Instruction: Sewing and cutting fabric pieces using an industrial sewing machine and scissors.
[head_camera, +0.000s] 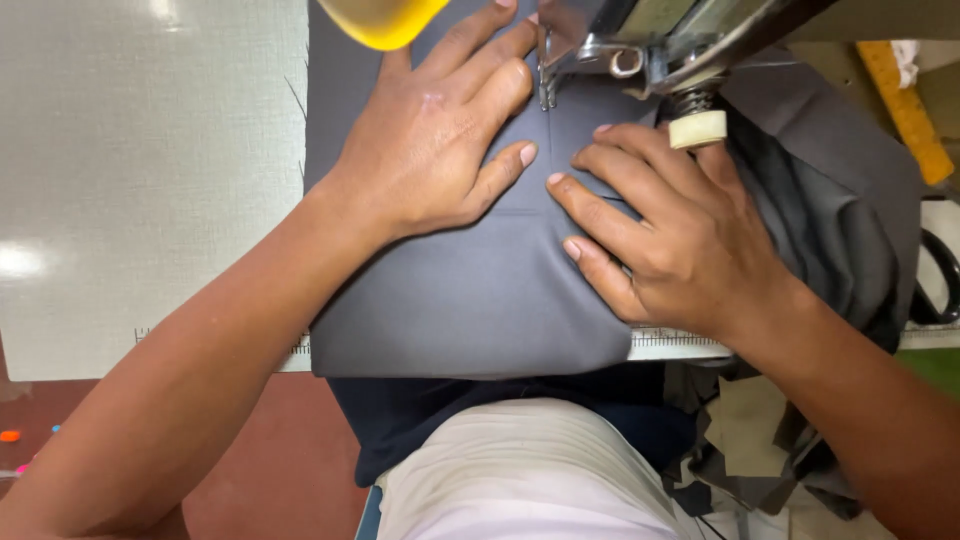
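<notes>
Both hands are lying flat on the grey fabric (470, 290), which is spreading across the pale table (150, 180) and running under the sewing machine's presser foot (548, 70), apparently keeping the seam line taut. The left hand (440, 140) is pressing with fingers splayed, and the right hand (670, 235) is mirroring it, fingers apart and angling inward, gripping nothing

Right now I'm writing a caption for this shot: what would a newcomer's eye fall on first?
Two bare hands pressed flat on grey fabric at mid-frame: the left hand and right hand lie either side of a seam line. At the top, the sewing machine's metal presser foot meets that seam. A bright yellow object juts in at the top edge.
</notes>
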